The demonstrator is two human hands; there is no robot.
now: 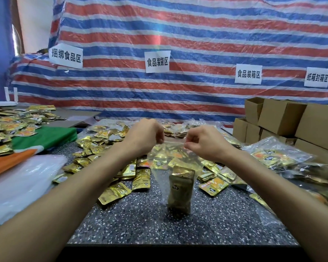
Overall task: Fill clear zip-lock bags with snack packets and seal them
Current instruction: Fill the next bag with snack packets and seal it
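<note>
- Pinching the top strip of the clear zip-lock bag (175,159), the left hand (146,136) and right hand (203,141) are holding it up.
- Gold snack packets (180,190) are sitting inside, above the speckled surface (140,220).

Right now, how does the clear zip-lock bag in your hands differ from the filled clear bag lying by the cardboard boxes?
The held clear zip-lock bag hangs upright, pinched at its top by left hand and right hand; the filled clear bag lies flat beside the brown cardboard boxes. The held one carries a small stack of gold packets; the other looks full. Both are transparent.
</note>
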